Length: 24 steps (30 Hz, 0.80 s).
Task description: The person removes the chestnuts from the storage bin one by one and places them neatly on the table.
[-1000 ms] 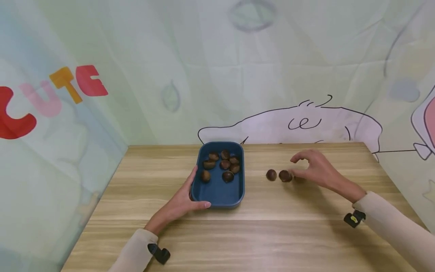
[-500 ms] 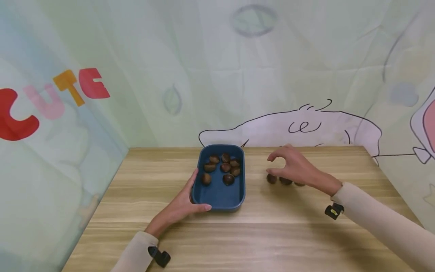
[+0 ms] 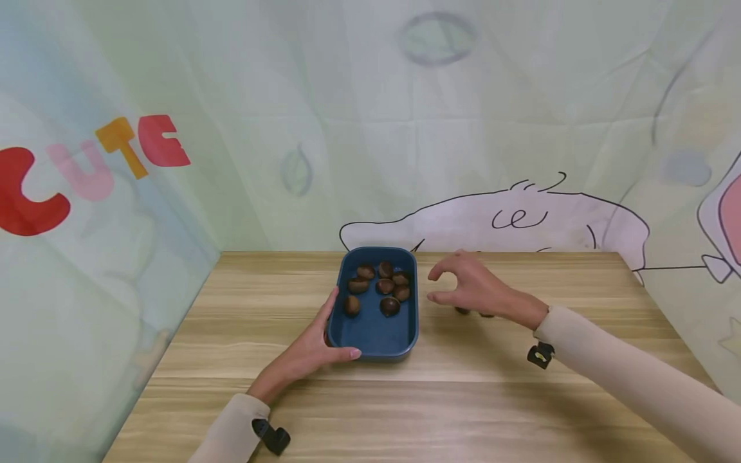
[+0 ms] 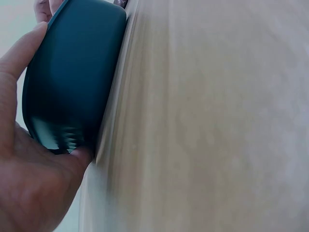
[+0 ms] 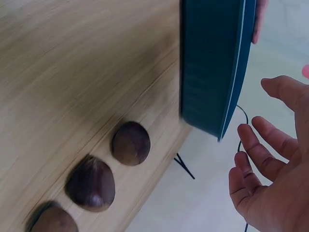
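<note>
A deep blue rectangular tray (image 3: 376, 335) stands on the wooden table with several brown chestnuts (image 3: 390, 307) inside, mostly toward its far half. My left hand (image 3: 307, 350) holds the tray's near-left corner, thumb over the near rim and fingers along the left side. Just right of the tray, my right hand (image 3: 475, 289) hovers above the table, fingers loosely curved and apart, nothing between them. Three loose chestnuts (image 5: 91, 183) lie in a row on the table in the right wrist view. From the head view, the right hand hides most of that row.
The wooden table top (image 3: 347, 418) ends at the back against a printed cloth backdrop (image 3: 260, 128). Another stretch of cloth hangs along the left side, bearing large coloured letters (image 3: 118, 145). Both wrists carry small black devices (image 3: 541, 354).
My right hand has moved left, from beside the loose chestnuts, past them, to near the tray's right side. The left hand keeps its place on the tray. The head view has tilted slightly.
</note>
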Each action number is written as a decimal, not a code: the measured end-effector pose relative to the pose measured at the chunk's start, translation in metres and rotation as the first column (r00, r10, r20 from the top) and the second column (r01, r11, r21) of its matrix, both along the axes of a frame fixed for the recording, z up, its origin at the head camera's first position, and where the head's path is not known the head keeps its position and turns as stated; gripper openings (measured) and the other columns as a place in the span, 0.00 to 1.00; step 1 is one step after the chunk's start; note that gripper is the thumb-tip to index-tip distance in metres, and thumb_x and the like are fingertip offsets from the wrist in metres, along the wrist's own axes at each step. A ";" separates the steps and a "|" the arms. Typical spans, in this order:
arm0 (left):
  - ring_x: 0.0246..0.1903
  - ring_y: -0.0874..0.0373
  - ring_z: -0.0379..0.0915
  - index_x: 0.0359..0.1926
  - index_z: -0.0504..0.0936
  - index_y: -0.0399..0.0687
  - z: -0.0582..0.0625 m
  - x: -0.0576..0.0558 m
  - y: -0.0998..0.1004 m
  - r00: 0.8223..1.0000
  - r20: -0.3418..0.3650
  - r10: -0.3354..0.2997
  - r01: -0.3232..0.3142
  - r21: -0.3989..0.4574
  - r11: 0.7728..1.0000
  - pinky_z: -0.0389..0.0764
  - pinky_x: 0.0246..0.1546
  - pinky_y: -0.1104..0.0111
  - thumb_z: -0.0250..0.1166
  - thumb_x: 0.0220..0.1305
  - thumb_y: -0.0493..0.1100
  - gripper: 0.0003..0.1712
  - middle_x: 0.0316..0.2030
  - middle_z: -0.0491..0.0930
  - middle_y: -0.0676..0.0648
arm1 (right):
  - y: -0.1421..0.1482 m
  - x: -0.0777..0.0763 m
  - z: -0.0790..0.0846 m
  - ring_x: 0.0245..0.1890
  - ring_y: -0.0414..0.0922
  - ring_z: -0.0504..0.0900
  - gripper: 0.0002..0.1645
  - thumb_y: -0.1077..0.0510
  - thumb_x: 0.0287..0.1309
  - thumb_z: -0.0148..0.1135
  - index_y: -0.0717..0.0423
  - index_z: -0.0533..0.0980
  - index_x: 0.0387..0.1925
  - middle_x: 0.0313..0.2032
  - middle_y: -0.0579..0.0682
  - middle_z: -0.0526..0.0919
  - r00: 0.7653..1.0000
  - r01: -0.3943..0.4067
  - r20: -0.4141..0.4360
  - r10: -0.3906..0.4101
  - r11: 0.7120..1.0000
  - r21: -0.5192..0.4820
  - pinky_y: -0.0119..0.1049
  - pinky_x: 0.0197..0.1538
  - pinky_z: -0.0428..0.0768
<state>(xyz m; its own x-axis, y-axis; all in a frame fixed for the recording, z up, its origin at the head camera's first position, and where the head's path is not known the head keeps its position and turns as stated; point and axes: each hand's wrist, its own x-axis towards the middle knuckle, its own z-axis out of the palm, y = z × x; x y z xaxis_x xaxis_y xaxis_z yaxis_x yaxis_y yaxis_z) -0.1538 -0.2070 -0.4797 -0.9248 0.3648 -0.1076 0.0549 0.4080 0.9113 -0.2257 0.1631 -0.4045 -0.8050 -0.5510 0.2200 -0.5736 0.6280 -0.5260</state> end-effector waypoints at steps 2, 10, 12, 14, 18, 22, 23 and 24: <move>0.87 0.38 0.34 0.91 0.34 0.62 0.000 0.000 0.000 1.000 0.001 -0.001 0.001 0.001 1.000 0.44 0.82 0.34 0.83 0.62 0.53 0.76 0.90 0.35 0.44 | -0.005 -0.001 -0.002 0.59 0.55 0.81 0.17 0.52 0.62 0.81 0.56 0.89 0.49 0.50 0.49 0.92 1.000 -0.010 0.010 0.010 1.000 0.003 0.60 0.66 0.77; 0.87 0.37 0.34 0.91 0.33 0.61 -0.001 0.001 0.000 1.000 0.011 -0.002 0.002 -0.006 1.000 0.45 0.81 0.34 0.83 0.62 0.54 0.76 0.90 0.34 0.44 | -0.024 -0.004 -0.010 0.62 0.56 0.79 0.18 0.51 0.62 0.81 0.57 0.90 0.50 0.52 0.50 0.91 0.997 -0.043 0.060 0.042 0.999 0.016 0.59 0.68 0.76; 0.87 0.37 0.34 0.91 0.33 0.61 -0.001 0.001 0.000 1.000 0.009 -0.001 0.001 -0.006 1.000 0.46 0.81 0.33 0.83 0.62 0.54 0.76 0.90 0.35 0.43 | -0.029 -0.004 -0.012 0.61 0.55 0.79 0.19 0.51 0.62 0.81 0.57 0.90 0.50 0.52 0.50 0.91 0.997 -0.063 0.054 0.062 0.998 0.019 0.59 0.68 0.75; 0.87 0.36 0.35 0.91 0.33 0.61 -0.001 0.001 0.000 1.000 0.008 -0.002 0.002 -0.005 1.000 0.46 0.81 0.33 0.83 0.62 0.54 0.76 0.90 0.35 0.43 | -0.033 -0.005 -0.013 0.60 0.55 0.80 0.20 0.51 0.62 0.81 0.58 0.90 0.50 0.51 0.50 0.91 0.996 -0.080 0.048 0.079 0.997 0.024 0.58 0.68 0.75; 0.87 0.37 0.34 0.91 0.34 0.61 -0.001 0.000 0.002 1.000 0.013 0.001 -0.001 -0.010 1.000 0.45 0.82 0.33 0.83 0.62 0.55 0.76 0.90 0.35 0.43 | -0.039 -0.006 -0.016 0.59 0.53 0.80 0.19 0.52 0.63 0.81 0.59 0.90 0.50 0.51 0.50 0.92 0.993 -0.114 0.036 0.113 0.993 0.041 0.56 0.69 0.74; 0.87 0.37 0.35 0.91 0.34 0.62 0.001 0.000 0.002 1.000 0.015 0.009 -0.009 -0.019 1.000 0.45 0.82 0.34 0.83 0.63 0.55 0.76 0.90 0.35 0.43 | -0.044 -0.007 -0.020 0.59 0.53 0.78 0.17 0.52 0.63 0.81 0.57 0.90 0.49 0.52 0.50 0.91 0.991 -0.135 0.027 0.134 0.989 0.054 0.55 0.67 0.75; 0.87 0.37 0.35 0.91 0.34 0.62 0.001 0.001 0.002 1.000 0.015 0.009 -0.009 -0.016 1.000 0.46 0.82 0.34 0.83 0.63 0.55 0.76 0.90 0.35 0.43 | -0.046 -0.007 -0.021 0.59 0.53 0.78 0.17 0.52 0.63 0.82 0.57 0.90 0.49 0.52 0.50 0.91 0.991 -0.135 0.022 0.134 0.989 0.056 0.55 0.65 0.75; 0.87 0.36 0.36 0.91 0.33 0.62 0.001 0.001 0.002 1.000 0.014 0.009 -0.009 -0.014 1.000 0.46 0.82 0.34 0.83 0.63 0.55 0.76 0.90 0.35 0.43 | -0.047 -0.007 -0.022 0.58 0.53 0.77 0.17 0.52 0.62 0.82 0.57 0.91 0.48 0.51 0.50 0.91 0.991 -0.133 0.014 0.133 0.989 0.058 0.54 0.64 0.75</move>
